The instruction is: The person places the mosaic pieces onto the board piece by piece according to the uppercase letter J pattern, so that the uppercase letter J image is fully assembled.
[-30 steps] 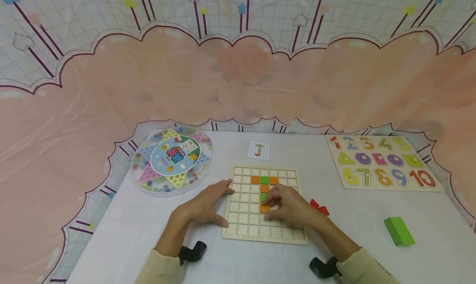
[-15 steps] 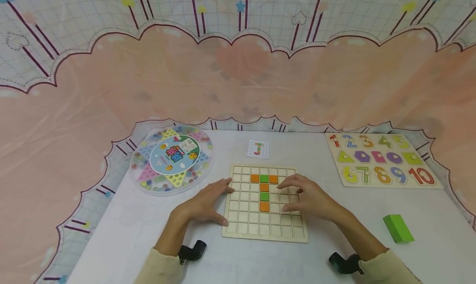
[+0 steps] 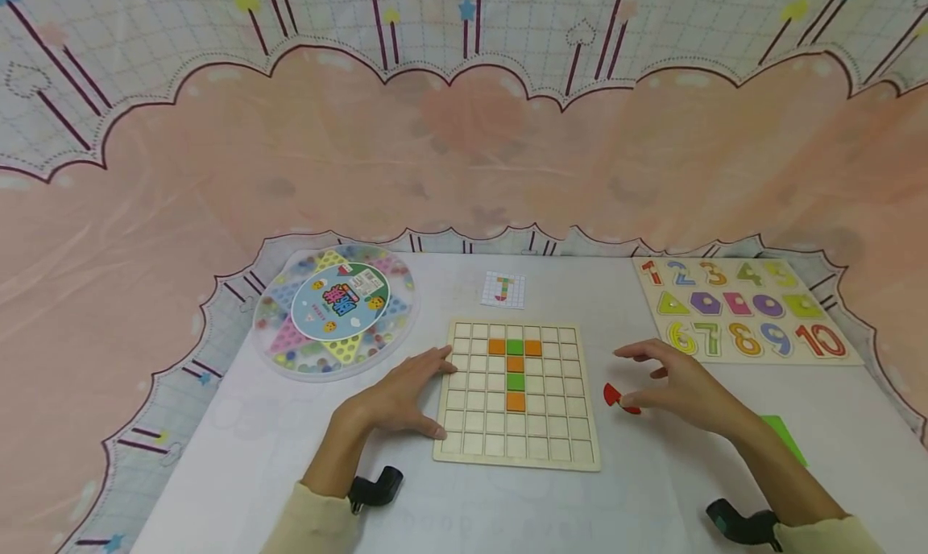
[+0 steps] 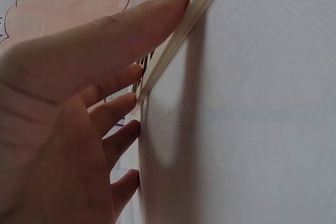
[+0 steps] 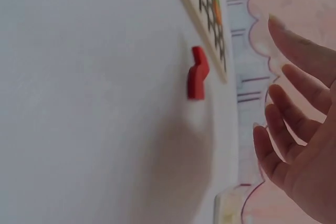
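Observation:
A wooden grid board (image 3: pixel 474 425) lies at the middle of the table. Orange tiles (image 3: pixel 515 402) and green tiles (image 3: pixel 515 382) sit in its cells, a row of three with a column running down from the middle one. My left hand (image 3: pixel 402 397) rests along the board's left edge, thumb and fingers spread, with fingertips on the rim. To the right of the board my right hand (image 3: pixel 681 385) hovers with parted fingers and holds nothing. Below it on the table lie red pieces (image 5: pixel 197 74), partly covered by the thumb in the head view.
Behind the board lies a small pattern card (image 3: pixel 503 290). A round marble game box (image 3: pixel 337 312) stands at left, a number and shape board (image 3: pixel 750 312) at back right. A green block (image 3: pixel 783 437) is partly hidden behind the right forearm.
My right hand has left the tile column, moving right off the board to above the red pieces, its fingers parting. The left hand stays at the board's edge.

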The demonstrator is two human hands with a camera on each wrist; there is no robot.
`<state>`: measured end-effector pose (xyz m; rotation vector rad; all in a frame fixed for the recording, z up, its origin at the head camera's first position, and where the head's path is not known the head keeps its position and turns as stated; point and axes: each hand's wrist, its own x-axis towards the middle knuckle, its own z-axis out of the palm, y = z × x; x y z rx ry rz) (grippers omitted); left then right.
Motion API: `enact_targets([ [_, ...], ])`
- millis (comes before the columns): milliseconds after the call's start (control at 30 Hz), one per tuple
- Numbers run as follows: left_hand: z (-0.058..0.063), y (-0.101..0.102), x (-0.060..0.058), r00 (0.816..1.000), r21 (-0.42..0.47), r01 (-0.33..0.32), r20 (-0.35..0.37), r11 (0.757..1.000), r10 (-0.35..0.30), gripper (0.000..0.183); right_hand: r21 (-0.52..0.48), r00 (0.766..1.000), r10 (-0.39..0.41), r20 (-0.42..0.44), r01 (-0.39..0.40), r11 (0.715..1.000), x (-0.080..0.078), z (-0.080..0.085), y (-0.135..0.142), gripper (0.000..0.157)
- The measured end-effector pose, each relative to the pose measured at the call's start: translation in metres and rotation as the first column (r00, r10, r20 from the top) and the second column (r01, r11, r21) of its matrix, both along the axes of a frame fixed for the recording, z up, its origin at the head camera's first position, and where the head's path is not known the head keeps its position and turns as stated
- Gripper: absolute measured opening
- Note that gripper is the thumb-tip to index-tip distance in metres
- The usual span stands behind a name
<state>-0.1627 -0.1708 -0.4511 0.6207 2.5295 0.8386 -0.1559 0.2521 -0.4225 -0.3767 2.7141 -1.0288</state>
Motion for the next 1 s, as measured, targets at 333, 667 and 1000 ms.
enact_targets([
  [333,-0.001,-0.001,-0.001,1.000,0.007,0.007,-0.002,1.000,-0.007,0.087,0.004,1.000,0.005,0.030,-0.005,1.000,0.005,-0.026,0.020,0.056],
  [667,0.000,-0.001,-0.001,1.000,0.015,0.000,0.005,1.000,0.000,0.087,0.014,1.000,0.014,0.026,-0.014,1.000,0.004,-0.037,0.015,0.051],
  [1000,-0.001,0.001,-0.001,1.000,0.002,-0.010,0.014,1.000,0.010,0.087,0.057,1.000,-0.021,0.018,0.020,0.998,0.004,-0.039,0.012,0.043],
])
